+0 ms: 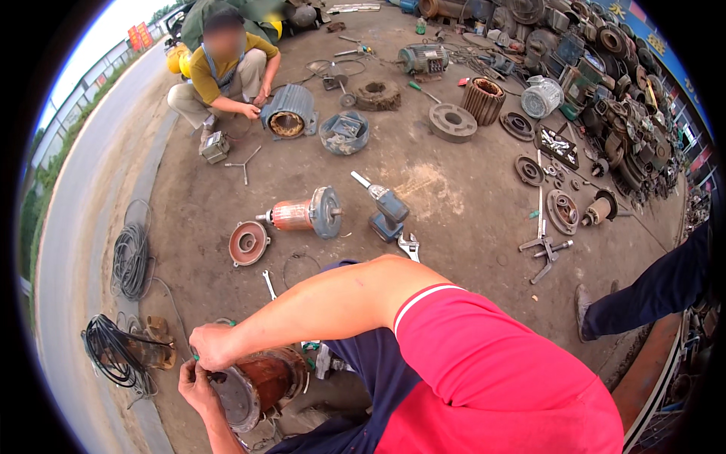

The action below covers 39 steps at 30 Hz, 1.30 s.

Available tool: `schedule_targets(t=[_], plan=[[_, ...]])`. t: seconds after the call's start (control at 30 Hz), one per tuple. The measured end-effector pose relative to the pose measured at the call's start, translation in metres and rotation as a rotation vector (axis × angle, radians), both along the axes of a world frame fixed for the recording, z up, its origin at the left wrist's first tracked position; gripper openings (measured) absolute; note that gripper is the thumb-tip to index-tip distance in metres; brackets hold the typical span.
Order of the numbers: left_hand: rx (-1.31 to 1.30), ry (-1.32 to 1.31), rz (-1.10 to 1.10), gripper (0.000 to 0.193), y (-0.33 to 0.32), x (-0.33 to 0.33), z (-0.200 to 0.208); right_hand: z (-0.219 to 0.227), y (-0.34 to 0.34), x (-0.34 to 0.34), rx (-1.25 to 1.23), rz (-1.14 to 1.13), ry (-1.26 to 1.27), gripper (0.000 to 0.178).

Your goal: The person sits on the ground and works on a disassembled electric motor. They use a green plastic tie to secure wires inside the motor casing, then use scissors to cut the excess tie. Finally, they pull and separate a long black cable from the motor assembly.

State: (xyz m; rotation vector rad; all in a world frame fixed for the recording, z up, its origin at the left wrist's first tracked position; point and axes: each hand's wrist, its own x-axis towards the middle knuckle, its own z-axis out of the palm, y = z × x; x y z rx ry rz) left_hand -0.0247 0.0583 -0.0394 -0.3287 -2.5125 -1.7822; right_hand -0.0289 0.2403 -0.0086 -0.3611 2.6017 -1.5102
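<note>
Brown outdoor ground (461, 242) spreads wide, strewn with machine parts. At lower left sits one rusty cylindrical motor (265, 382). By its left end, my right hand (210, 346) and left hand (198, 390) meet, fingers curled in close; whether they pinch anything, I can't tell. I judge the motor heavy, stiff and rough, best held round its body with both hands. Beyond it I count one rotor (295, 215), one reddish round cover (240, 253), one cordless power tool (391, 206), one adjustable wrench (409, 247), one slim spanner (269, 284) and, upper left, one crouching co-worker (206, 82).
</note>
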Motion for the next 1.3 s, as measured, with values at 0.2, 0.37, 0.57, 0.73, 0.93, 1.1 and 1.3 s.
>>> schedule_targets(t=[0.2, 0.37, 0.57, 0.73, 0.93, 1.1, 1.3], plan=[[-0.007, -0.095, -0.077, 0.02, -0.004, 0.0, 0.008, 0.013, 0.017, 0.017, 0.364, 0.052, 0.361, 0.043], [0.103, -0.244, -0.198, 0.027, -0.005, 0.003, 0.016, 0.001, 0.013, 0.01, 0.375, 0.093, 0.59, 0.032], [0.101, -0.275, -0.263, 0.031, 0.011, 0.009, 0.023, 0.001, 0.025, 0.009, 0.499, 0.151, 0.796, 0.022], [0.027, -0.268, -0.252, 0.036, -0.028, 0.01, 0.025, 0.012, 0.009, 0.004, 0.54, 0.247, 0.914, 0.015], [-0.052, -0.299, -0.246, 0.022, -0.002, 0.01, 0.036, 0.01, 0.022, 0.001, 0.509, 0.282, 0.781, 0.016], [-0.108, -0.18, -0.21, 0.008, -0.004, 0.008, 0.026, 0.04, 0.021, 0.002, 0.492, 0.259, 0.113, 0.017], [-0.28, 0.063, -0.348, 0.009, 0.008, 0.011, 0.034, -0.032, 0.007, -0.041, 0.29, 0.321, -0.205, 0.017]])
